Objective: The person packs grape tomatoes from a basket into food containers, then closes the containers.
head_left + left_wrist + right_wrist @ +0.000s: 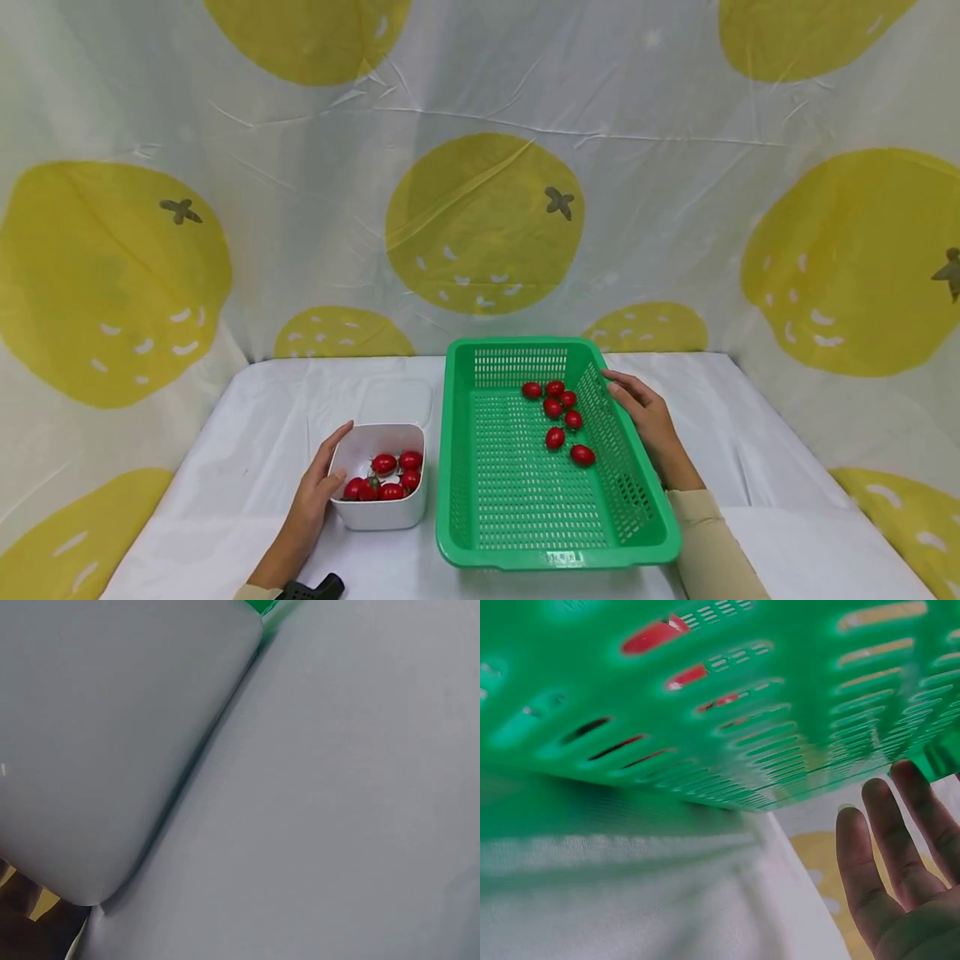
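In the head view a white square container (378, 518) stands on the table with several red cherry tomatoes (384, 464) inside. My left hand (309, 492) lies along its left side, fingers extended, thumb near the front left rim. To the right sits a large green plastic basket (525, 500) with slotted walls. Several more cherry tomatoes (553, 407) lie in its right half, toward the back. My right hand (651, 421) is at the basket's right rim. The right wrist view shows fingers (904, 870) nearly straight beside the outer wall; the left wrist view shows the container's smooth outer side (112, 735).
A pale translucent lid (394, 402) lies behind the white container. White cloth covers the table (255, 450), and a curtain (645, 208) printed with yellow fruit hangs behind and at both sides. Part of a black wrist device (315, 588) shows at the bottom edge.
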The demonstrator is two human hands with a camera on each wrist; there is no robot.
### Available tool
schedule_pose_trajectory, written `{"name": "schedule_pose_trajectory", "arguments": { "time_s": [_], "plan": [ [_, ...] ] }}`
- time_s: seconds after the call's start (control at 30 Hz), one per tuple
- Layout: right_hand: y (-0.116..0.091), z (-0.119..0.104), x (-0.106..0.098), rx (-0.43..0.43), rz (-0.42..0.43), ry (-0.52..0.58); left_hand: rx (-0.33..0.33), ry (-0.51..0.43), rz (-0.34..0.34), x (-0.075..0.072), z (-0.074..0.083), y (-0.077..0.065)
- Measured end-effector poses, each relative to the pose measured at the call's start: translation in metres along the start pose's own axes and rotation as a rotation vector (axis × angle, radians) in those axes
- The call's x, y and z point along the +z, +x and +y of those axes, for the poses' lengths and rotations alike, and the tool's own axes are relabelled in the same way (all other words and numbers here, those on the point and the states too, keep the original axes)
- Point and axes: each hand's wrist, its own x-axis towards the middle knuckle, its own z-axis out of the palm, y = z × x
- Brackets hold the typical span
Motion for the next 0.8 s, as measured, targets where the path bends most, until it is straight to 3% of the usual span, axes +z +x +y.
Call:
{"name": "schedule_pose_trajectory", "arguments": {
  "time_s": [0.17,0.37,0.57,0.8],
  "plan": [
    [-0.004,0.001,0.004,0.018,0.013,0.028,-0.005,0.005,-0.013,-0.004,0.007,-0.005],
    [-0.004,0.006,0.008,0.019,0.01,0.058,0.193,0.059,-0.035,-0.019,0.026,0.0],
    [0.0,0.003,0.006,0.003,0.011,0.053,0.274,0.14,-0.027,-0.026,0.069,0.022],
    [0.001,0.0,0.001,0.003,0.004,0.063,0.393,0.209,-0.094,-0.006,0.11,0.059]
  ]
}}
